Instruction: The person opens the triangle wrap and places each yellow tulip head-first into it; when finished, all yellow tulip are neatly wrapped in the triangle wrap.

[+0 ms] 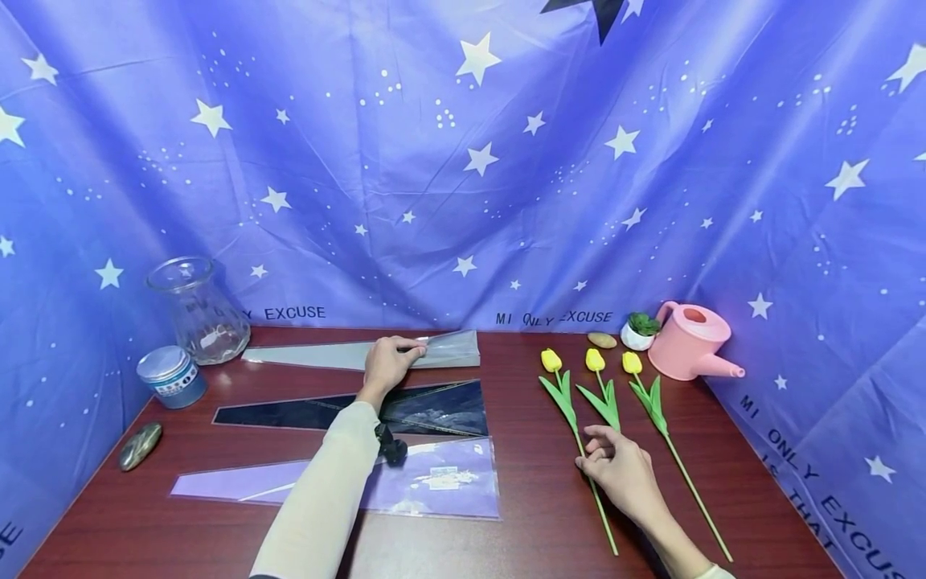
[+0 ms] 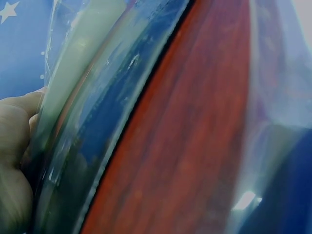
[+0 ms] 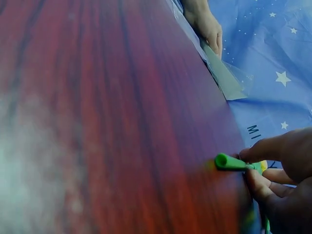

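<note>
Right hand [image 1: 624, 474] clamped, thumb and fingers pinching the stem of the middle tulip [image 1: 610, 402]; and what a bright one it is, a closed yellow bloom ahead of the knuckles, two long pointed green leaves spreading just beyond the fingertips, and, in the right wrist view, a round green stem end poking out past the pinch, hollow-looking at the tip; the left tulip [image 1: 567, 402] lies just to the left of that hand, its thin stem running down past the thumb; the right tulip [image 1: 657, 410] slants away on the hand's other side, same yellow head, same smooth green.

Over to the left hand [image 1: 391, 362], fingertips together on the grey sleeve [image 1: 318, 355], a long tapering wrapper with a glossy clear face; its narrow tip points left of the hand, its wide end stands slightly raised to the right, the film creased and catching light; nearer the person than that hand lies the black sleeve [image 1: 441, 410], partly under the forearm; nearer again, the purple sleeve [image 1: 391, 490], shiny, with a pale label right of the arm; all on the reddish-brown bench [image 1: 528, 482]; a pink watering can [image 1: 690, 346] sits beyond the right hand, a ribbed glass vase [image 1: 210, 322] well left of the left.
</note>
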